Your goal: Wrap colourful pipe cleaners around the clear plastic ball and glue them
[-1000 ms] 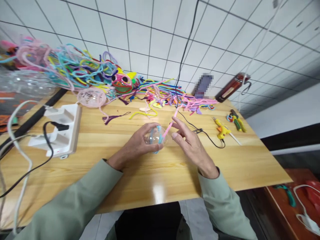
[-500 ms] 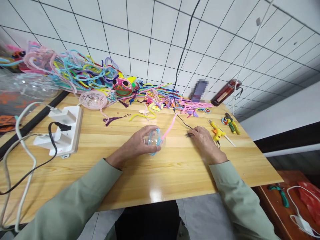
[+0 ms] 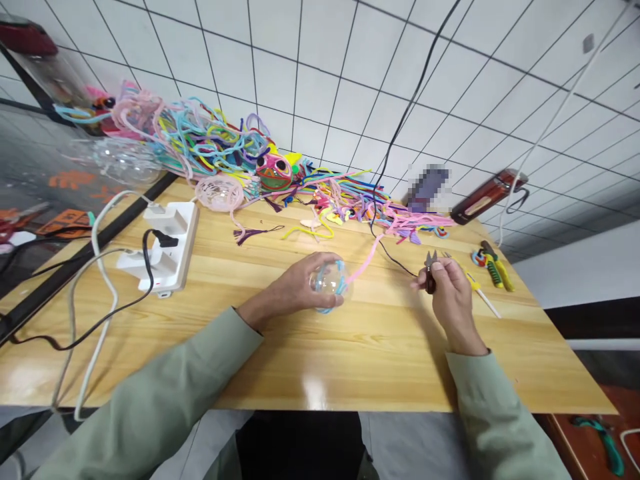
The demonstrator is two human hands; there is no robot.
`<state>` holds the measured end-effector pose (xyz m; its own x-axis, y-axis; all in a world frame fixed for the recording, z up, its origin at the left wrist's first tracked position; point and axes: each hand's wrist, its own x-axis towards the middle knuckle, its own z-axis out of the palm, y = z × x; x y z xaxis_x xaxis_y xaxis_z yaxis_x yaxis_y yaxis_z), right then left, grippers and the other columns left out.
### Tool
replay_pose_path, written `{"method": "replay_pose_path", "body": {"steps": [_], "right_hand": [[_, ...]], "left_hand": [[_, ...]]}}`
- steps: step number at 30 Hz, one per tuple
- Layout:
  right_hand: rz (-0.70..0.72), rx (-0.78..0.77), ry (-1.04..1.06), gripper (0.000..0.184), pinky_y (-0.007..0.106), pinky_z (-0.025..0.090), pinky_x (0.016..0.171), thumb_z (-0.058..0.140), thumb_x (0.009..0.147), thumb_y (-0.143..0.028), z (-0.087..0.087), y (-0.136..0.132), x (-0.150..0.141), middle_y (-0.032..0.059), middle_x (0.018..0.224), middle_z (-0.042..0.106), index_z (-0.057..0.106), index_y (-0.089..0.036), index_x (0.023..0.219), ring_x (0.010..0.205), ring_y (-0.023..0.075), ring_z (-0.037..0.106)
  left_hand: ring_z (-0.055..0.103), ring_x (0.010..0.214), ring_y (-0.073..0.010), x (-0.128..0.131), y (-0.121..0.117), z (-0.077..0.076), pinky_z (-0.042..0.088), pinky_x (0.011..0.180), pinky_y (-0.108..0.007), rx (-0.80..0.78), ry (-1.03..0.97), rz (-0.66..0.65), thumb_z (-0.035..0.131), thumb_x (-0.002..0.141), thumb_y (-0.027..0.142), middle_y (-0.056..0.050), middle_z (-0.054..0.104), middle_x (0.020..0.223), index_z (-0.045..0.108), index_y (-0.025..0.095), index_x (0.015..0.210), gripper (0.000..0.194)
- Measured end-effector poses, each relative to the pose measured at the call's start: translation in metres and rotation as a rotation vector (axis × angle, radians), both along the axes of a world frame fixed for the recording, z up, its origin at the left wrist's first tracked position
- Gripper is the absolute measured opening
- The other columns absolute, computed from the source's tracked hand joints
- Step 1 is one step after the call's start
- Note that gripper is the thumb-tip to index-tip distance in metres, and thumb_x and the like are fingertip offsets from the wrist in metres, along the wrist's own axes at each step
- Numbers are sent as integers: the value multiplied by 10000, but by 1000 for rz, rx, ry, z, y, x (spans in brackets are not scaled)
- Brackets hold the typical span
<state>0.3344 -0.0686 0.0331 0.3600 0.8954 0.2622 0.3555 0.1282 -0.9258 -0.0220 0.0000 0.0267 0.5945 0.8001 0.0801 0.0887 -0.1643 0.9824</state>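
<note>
My left hand is closed around a clear plastic ball, its fingers and thumb on either side. Light-blue fuzzy stem strips run around the ball. A pink pipe cleaner is joined to its right side and stretches up toward the pile behind. To the right, my right hand grips a pair of small scissors, with the pointed blades up and slightly apart. The scissors are held above the table, apart from the ball. Behind my right hand, the yellow glue gun is partly hidden.
Colourful pipe cleaners heap along the wall, beside a decorated fish-like face and a pink-wrapped ball. A white power strip with cables stands left. Pliers and a dark red flask are at right. A black cord crosses behind.
My right hand has left the pink pipe cleaner, reached right to the table and lifted the scissors. My left hand still holds the ball. The view has shifted.
</note>
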Motion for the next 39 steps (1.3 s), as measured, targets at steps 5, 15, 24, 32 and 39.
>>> {"method": "replay_pose_path", "body": {"steps": [5,15,24,32,39], "right_hand": [[239,-51,37,473,322,470,557,724,1069,-706,25,-15,-64,1,793,698,818,-244,1110,598,164,579],[357,155,-445,108,349,630,845,701,1140,-291,33,-28,-110,29,1067,792,743,-309,1238,941,218,763],[362,310,-618,182,315,586,709,717,1094,-136,30,-27,-110,12,959,753,696,-295,1179,812,190,715],[342,218,-602,157,297,587,748,709,1104,-145,35,-23,-98,-5,972,767,727,-288,1166,829,170,730],[357,43,-536,24,299,567,750,755,1106,-292,44,-7,-87,-13,941,798,769,-274,1097,808,170,740]], "left_hand": [[720,1390,-361,1,1,-2,666,1063,-436,-21,-12,-8,984,729,472,-160,714,1558,725,216,1462,818],[755,1285,-333,-1,-6,8,623,1161,-494,66,20,-7,973,778,426,-127,772,1440,735,228,1415,708],[721,1402,-367,4,-5,-1,589,1246,-524,323,5,2,963,820,359,-159,779,1452,728,208,1371,617],[743,1369,-342,6,-10,-1,613,1227,-512,381,14,-1,928,887,410,-155,768,1461,685,200,1439,639],[714,1424,-360,6,-8,-7,589,1264,-567,429,-42,-40,921,922,436,-165,757,1468,670,219,1449,623]]}}
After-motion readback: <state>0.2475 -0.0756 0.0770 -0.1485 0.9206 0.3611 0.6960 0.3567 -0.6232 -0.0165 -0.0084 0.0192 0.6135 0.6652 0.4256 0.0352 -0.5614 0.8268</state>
